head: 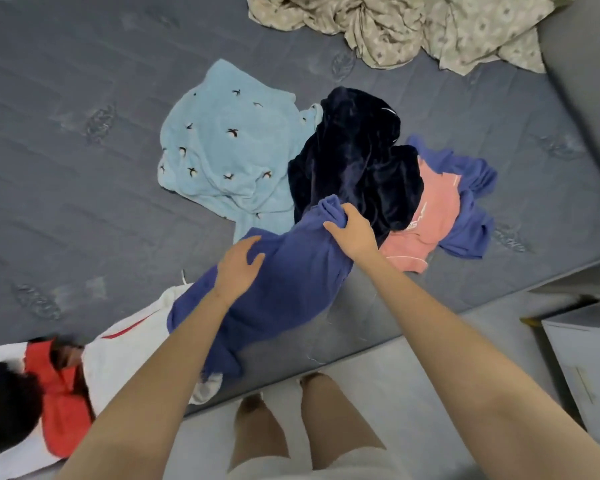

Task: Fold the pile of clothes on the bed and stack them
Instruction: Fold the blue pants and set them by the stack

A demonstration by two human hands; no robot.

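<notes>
A person stands at the near edge of a grey quilted bed (84, 168), seen from above, with both bare arms reaching forward. The right hand (352, 233) clenches the bunched far end of a medium-blue soft cloth garment (284, 296), its fingers curled into the fabric. The left hand (238, 268) lies palm down on the same garment, nearer the body and to the left of the right hand, fingers loosely spread and closed round nothing. The garment trails from the right hand back to the bed's near edge; it is crumpled, so its kind is hard to make out, and the left forearm hides part of it.

Just beyond the right hand lies a dark navy velvety garment (357, 161), touching a light blue towelling piece with small embroidered birds (222, 143) beyond the left hand. To the right of the right hand a pink garment (430, 216) is tangled with a violet-blue garment (471, 202). Left of the left hand, toward the body, lie a white garment with a red stripe (132, 341), a red garment (59, 393) and a black shape (4, 403) cut off by the frame. Far beyond both hands a crumpled beige floral sheet (413, 26) is cut off at the top
</notes>
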